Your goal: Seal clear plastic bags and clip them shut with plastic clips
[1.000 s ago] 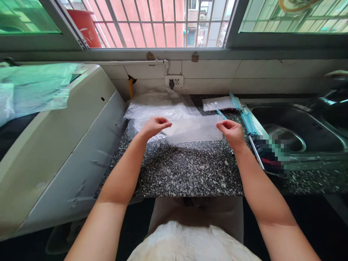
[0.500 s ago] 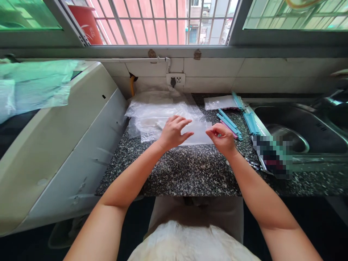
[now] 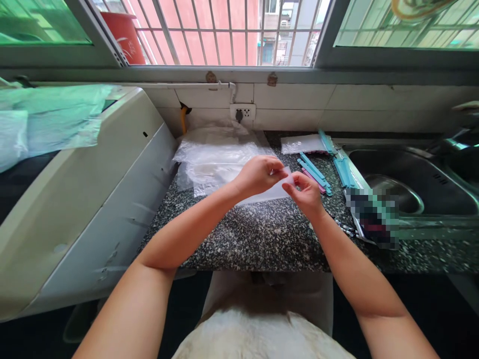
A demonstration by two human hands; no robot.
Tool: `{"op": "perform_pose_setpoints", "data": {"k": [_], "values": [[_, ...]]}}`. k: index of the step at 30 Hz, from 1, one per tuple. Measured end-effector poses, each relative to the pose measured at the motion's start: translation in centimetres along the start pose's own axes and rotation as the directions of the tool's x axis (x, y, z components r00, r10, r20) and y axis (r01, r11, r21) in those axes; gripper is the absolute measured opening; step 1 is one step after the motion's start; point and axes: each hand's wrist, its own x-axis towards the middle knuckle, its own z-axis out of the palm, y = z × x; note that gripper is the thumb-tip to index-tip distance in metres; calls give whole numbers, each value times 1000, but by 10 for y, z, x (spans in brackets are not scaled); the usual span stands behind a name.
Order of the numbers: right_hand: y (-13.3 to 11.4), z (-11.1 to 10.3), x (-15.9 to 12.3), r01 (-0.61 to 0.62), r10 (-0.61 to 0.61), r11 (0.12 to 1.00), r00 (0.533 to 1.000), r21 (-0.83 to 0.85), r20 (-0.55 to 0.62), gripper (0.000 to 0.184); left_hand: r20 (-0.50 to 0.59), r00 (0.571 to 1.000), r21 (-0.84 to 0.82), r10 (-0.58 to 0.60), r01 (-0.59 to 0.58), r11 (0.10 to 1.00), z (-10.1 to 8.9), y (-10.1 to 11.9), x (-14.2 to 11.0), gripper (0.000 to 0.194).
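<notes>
Both hands (image 3: 305, 194), nearly closed, pinch the translucent bag (image 3: 272, 193)

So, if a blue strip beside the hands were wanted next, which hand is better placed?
Probably the right: the right hand is close beside the blue strips, while the left hand is farther off, over the translucent plastic.

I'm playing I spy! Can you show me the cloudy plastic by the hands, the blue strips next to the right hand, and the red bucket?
Cloudy plastic (image 3: 271, 194): head view, on its bare lower part.
Blue strips (image 3: 315, 172): head view, about halfway along.
Red bucket (image 3: 125, 37): head view, on its side.
</notes>
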Motion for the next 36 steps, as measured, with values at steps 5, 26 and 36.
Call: {"op": "perform_pose_setpoints", "data": {"k": [5,26,36], "values": [[6,-2,4,-113,127,964,991,241,-41,43,-120,978,-236,-173,141,961,-12,7,1,31],[6,-2,4,-119,182,930,971,349,-153,38,-8,953,-451,-304,268,851,-9,-15,-7,33],[2,-4,3,-178,198,939,979,294,-40,33,300,931,-290,-207,296,910,-19,-27,-8,17]]}}
